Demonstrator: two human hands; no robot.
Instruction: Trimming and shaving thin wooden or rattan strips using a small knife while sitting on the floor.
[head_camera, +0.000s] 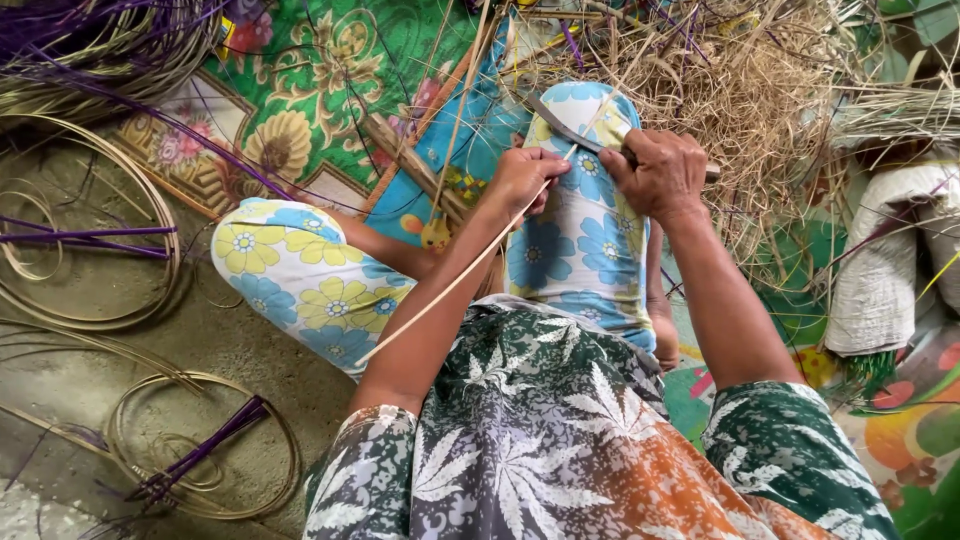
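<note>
Pale, thin cane strip (455, 282), bare.

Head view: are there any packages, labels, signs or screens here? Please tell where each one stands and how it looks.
No labels, signs or screens show.
Closest to a package: a whitish woven sack at the right edge, rolled or bundled, grey-white, on the colourful mat.
Its contents cannot be seen.

Soft, even daylight, faint shadows, sharp centre, slight wide-angle stretch at edges.
</note>
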